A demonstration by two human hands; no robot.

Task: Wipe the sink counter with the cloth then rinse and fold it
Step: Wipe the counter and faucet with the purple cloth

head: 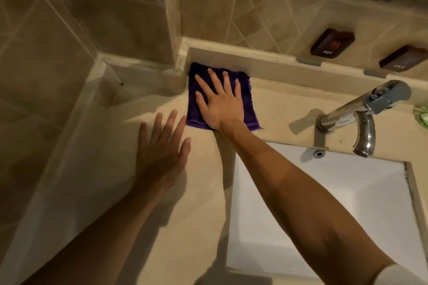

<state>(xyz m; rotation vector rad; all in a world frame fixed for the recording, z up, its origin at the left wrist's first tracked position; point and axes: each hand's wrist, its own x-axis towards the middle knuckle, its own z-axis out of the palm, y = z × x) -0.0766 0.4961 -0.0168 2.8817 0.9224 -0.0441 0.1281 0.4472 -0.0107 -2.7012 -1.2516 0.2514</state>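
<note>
Right hand (220, 105): my flat, spread palm presses the purple cloth (251, 111).
Left hand (162, 152): splayed, empty, beside it on the counter (284, 104).

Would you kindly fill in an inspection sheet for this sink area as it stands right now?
Surface: beige stone counter, a few wet glints near the basin edge.
Job's things: purple square cloth flat in the back corner against the upstand; white rectangular basin dry-looking; chrome tap not running.
Clutter: green item at the right edge, cut off.
Hands: right hand spread flat on the cloth; left hand open beside it, not on the cloth.
Cables: nothing seen.
Surroundings: tiled wall with dark HOT plaque and COLD plaque.
</note>
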